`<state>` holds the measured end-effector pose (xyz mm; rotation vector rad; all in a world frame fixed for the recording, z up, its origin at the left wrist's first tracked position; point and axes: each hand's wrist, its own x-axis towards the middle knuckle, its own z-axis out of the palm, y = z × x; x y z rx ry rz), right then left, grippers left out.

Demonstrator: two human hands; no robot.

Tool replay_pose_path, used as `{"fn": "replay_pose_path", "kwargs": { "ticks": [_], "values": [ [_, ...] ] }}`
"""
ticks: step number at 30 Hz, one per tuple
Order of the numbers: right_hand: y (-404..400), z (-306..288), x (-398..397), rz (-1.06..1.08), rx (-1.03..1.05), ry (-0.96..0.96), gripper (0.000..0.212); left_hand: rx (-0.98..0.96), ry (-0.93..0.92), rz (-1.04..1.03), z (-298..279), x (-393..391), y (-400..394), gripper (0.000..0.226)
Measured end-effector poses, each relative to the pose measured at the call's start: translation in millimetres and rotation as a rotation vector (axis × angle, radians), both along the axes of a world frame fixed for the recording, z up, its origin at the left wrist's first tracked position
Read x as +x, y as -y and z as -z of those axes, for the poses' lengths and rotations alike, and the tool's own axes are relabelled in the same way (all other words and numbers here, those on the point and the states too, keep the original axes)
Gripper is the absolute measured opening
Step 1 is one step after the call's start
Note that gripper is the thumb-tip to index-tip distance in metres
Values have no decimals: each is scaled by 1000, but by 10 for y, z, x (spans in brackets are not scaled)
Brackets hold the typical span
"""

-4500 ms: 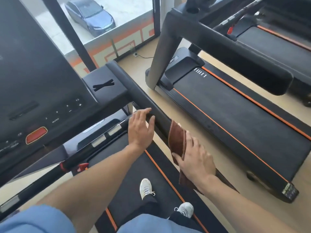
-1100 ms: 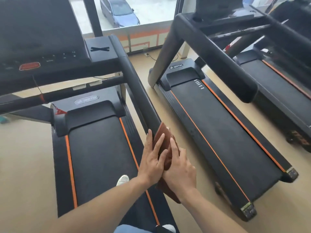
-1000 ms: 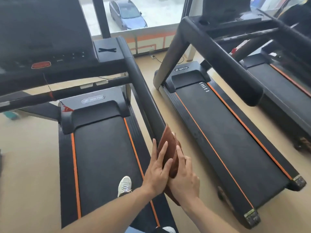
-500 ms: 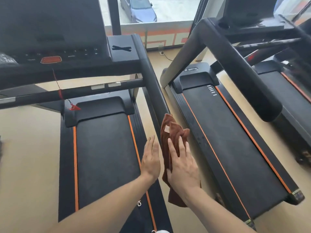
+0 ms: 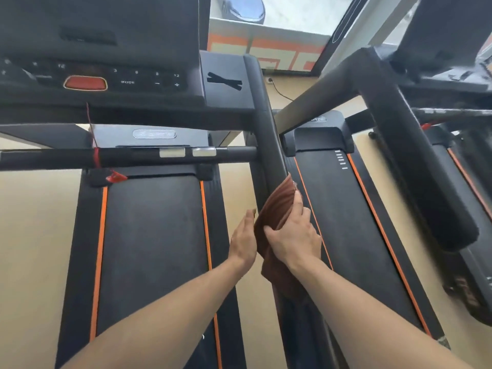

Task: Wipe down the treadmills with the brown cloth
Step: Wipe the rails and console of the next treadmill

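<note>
1. My right hand (image 5: 292, 233) curls around the brown cloth (image 5: 275, 206), wrapped on the near treadmill (image 5: 151, 235)'s right handrail (image 5: 269, 145).
2. My left hand (image 5: 243, 238) lies flat, fingers together, against the cloth's inner side.
3. To wipe well, I judge I should keep the cloth snug and slide it along the whole rail toward the console (image 5: 101, 75).

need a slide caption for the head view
Right hand grips the brown cloth on the treadmill's side handrail, left hand open beside it.
</note>
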<state>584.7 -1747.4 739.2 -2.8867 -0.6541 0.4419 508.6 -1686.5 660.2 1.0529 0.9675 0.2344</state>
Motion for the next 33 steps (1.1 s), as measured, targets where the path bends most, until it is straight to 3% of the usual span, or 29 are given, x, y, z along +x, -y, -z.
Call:
{"fn": "replay_pose_path", "kwargs": {
  "ticks": [9,18,27,30,33],
  "values": [
    [-1055,25,802,13,104,-84,112,-1,-6,-102,-93,226,-172,69],
    [-1207,24,1032,-38,184,-156,116,99,-20,-59,-81,-76,117,88],
    [258,-43,-79,-137,29,-45,116,141,-24,-212,-395,-339,542,81],
    [974,-39,-510,-175,-1,-62,116,284,-8,-216,-583,-282,764,61],
    [1621,-6,-821,-185,46,-107,114,430,-12,-189,-730,-220,1049,63]
  ]
}}
